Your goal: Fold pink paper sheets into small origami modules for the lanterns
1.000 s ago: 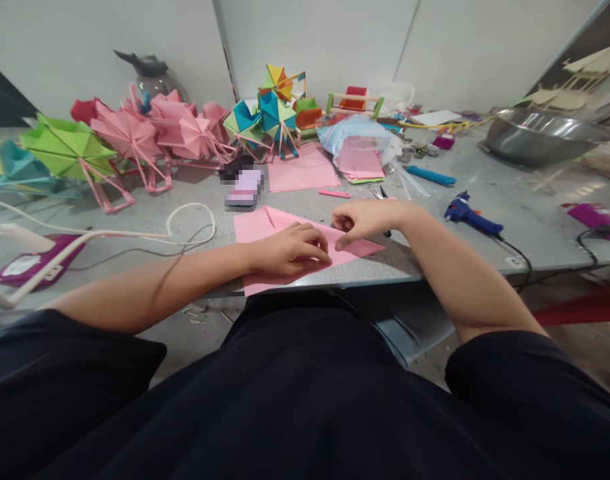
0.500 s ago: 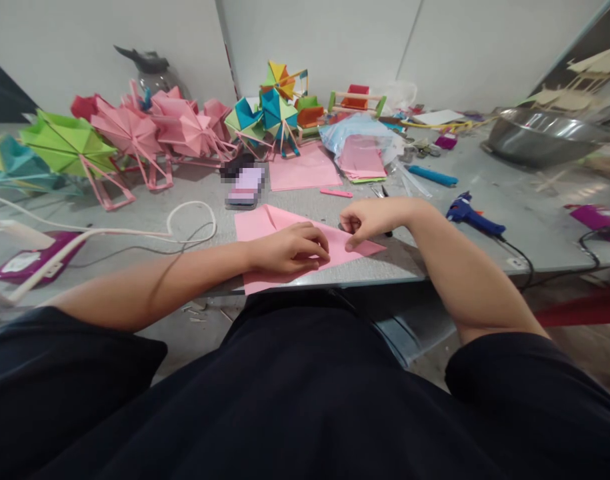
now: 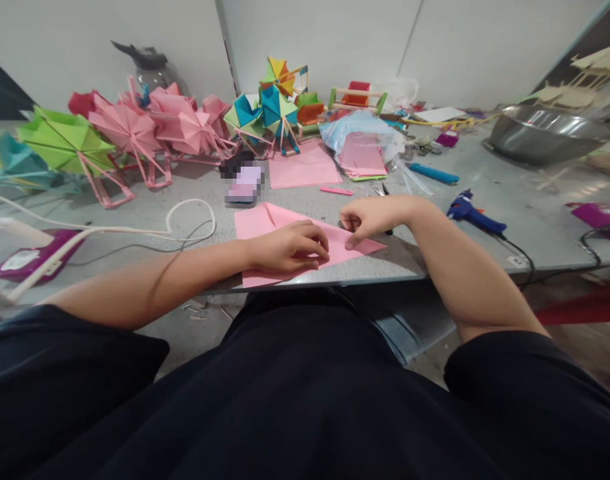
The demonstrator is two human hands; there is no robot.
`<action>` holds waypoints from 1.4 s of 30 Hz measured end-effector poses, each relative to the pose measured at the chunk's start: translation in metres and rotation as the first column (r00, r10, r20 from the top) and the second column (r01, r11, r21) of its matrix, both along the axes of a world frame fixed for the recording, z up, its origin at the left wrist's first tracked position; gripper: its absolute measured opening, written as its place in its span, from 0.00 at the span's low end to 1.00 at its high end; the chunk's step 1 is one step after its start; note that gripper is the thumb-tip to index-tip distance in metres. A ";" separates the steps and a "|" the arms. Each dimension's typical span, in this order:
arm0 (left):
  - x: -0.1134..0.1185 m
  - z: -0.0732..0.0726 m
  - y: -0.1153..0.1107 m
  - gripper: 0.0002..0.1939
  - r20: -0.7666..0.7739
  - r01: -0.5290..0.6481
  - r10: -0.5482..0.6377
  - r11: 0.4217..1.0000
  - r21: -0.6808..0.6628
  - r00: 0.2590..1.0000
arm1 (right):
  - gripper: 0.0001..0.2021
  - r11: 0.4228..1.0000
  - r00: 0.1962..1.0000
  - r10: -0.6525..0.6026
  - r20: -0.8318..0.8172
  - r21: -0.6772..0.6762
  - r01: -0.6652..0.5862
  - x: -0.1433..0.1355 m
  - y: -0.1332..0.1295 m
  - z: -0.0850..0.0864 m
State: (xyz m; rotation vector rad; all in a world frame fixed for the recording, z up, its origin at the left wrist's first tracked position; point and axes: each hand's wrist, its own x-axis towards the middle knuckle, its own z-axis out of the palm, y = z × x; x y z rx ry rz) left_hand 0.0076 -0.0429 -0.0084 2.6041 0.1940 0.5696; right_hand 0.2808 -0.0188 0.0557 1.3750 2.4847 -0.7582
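A folded sheet of pink paper (image 3: 337, 245) lies at the table's front edge, narrowing to a point on the right. Across its middle rests my left hand (image 3: 289, 248), palm down, its fingers loosely bent and apart on the sheet. My right hand (image 3: 373, 217) is at the upper right edge of the paper, fingers curled in and thumb pressed on the sheet. What lies under the curled fingers is hidden. Just behind the right hand, a dark-handled tool (image 3: 381, 189) is partly covered by it.
Behind the paper are a phone (image 3: 245, 187), flat pink sheets (image 3: 302, 170) and a pink cutter (image 3: 336, 191). A blue glue gun (image 3: 475, 213) with its cord sits right, near a metal bowl (image 3: 545, 137). Paper wheel models (image 3: 129, 127) line the back left; a white cable (image 3: 149, 232) crosses below.
Both hands hold nearly the same place and pose on the paper. The sheet's lower left corner appears slightly higher, along with a small shift of the whole view.
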 end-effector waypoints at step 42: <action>0.001 0.006 -0.003 0.10 -0.122 -0.065 0.078 0.992 0.105 0.989 | 0.14 0.837 0.905 -0.050 -0.423 0.476 0.270 0.067 -0.117 -0.052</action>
